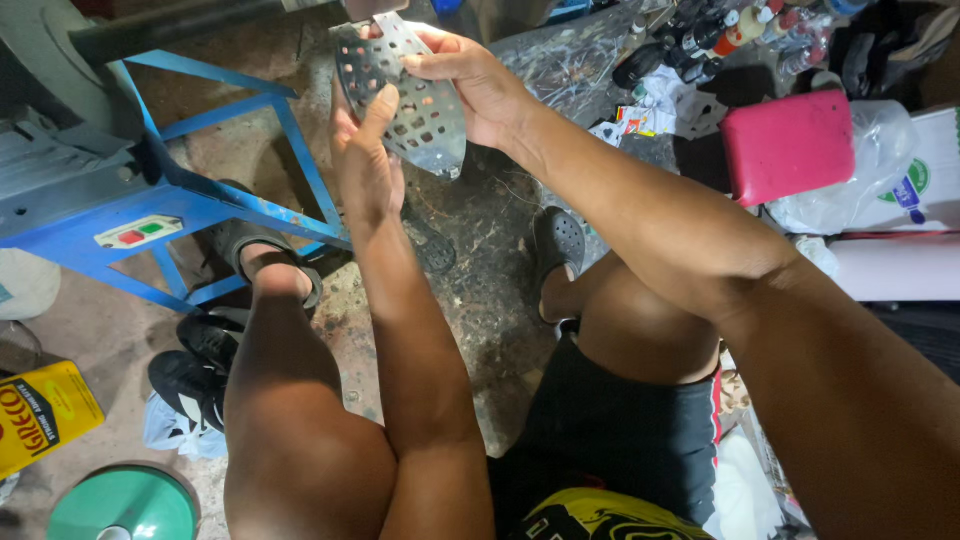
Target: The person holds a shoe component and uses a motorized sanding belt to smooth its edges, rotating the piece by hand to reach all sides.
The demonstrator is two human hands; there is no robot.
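Note:
Both hands hold up a thin, pointed metal plate (405, 95) pierced with many small square and round holes. My left hand (365, 165) grips its lower left edge, thumb pressed on the face of the plate. My right hand (470, 80) pinches the upper right edge from above. The plate's tip points down toward the stained concrete floor (480, 270). My bare knees and black shorts fill the lower part of the view.
A blue metal frame (200, 200) with a red and green switch stands at left. A yellow can (40, 415) and a green round lid (125, 505) lie at lower left. A pink box (788, 145), bottles (700, 40) and plastic bags crowd the right.

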